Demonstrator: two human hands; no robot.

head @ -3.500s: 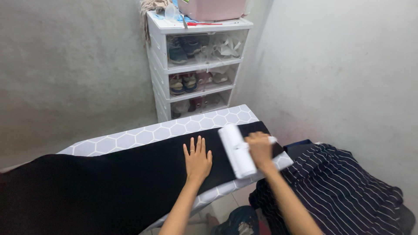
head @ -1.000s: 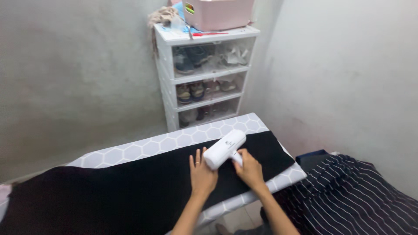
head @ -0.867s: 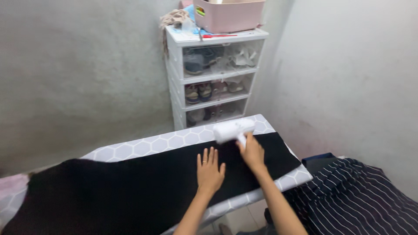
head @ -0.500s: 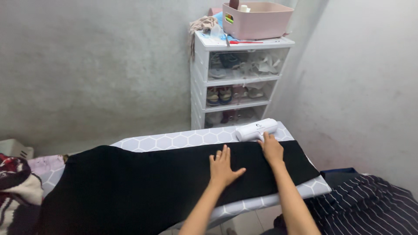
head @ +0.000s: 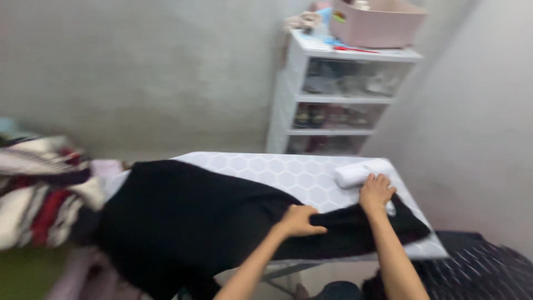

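The black garment [head: 211, 216] lies lengthwise along the bench [head: 288, 172], its long axis running from the far right end, under the hands, out to the left, where it spills over the edge near a heap of striped cloth [head: 39, 194]. The left hand [head: 300, 220] sits on the garment's near right part with its fingers curled into the fabric, bunching a fold; how firmly it pinches is hard to tell through the blur. The right hand [head: 376, 191] lies further right and further from the body, resting at the garment's end and touching the handle side of a white lint roller [head: 361, 172], whose barrel lies crosswise on the bare honeycomb cover just beyond the fabric. The right hand is plainly the nearer one to the roller; the grip itself is hidden.
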